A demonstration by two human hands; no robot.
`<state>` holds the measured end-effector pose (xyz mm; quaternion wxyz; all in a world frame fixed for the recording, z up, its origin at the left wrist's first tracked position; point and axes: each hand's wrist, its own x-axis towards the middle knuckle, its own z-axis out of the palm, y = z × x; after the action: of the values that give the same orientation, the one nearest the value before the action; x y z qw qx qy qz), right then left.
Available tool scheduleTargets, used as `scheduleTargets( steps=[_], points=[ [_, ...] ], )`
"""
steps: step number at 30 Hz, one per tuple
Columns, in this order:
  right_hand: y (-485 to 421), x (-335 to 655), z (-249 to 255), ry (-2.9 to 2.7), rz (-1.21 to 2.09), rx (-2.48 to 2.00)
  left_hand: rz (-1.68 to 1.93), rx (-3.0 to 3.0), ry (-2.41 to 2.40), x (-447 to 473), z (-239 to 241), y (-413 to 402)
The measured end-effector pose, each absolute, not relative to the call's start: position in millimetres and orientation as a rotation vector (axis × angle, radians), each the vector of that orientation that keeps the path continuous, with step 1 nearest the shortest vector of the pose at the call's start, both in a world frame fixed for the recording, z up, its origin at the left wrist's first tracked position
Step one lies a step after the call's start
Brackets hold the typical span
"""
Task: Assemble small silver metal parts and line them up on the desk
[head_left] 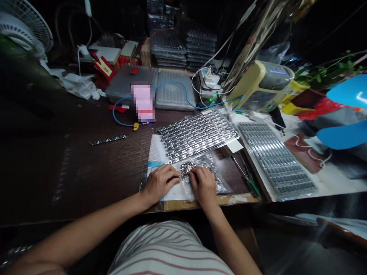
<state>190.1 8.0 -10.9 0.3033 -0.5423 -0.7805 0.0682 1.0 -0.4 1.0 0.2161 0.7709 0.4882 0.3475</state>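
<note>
Near the table's front edge, my left hand (161,182) rests with its fingers curled and fingertips together, beside a pile of small shiny metal parts (187,167). My right hand (204,186) is at the other side of the pile, fingers bent down against the parts; what either hand pinches is too small to make out. The pile lies on a clear plastic bag (219,179) with more metal pieces inside. Just beyond the hands, a tray of metal strips (197,135) lies at a slant, in several rows. White paper (155,149) shows beneath it.
A single metal strip (107,140) lies to the left. A second filled tray (276,158) is on the right, with a green-handled screwdriver (252,187) beside it. Stacked trays (169,46), a blue cable (183,89), a yellow machine (258,88) and a fan (25,26) stand behind.
</note>
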Motion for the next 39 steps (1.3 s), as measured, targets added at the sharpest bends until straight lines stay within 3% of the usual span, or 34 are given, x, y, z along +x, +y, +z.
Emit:
scheduleTargets(
  steps=[32,39],
  points=[
    [8.6,188.9,-3.3,-1.952,0.349,-1.279,1.027,2.07,1.306,-1.9,3.9,4.5],
    [4.6,170.0,0.6,-2.027,0.425,-1.159,1.165,2.022,1.854,-100.4,29.1,87.6]
  ],
)
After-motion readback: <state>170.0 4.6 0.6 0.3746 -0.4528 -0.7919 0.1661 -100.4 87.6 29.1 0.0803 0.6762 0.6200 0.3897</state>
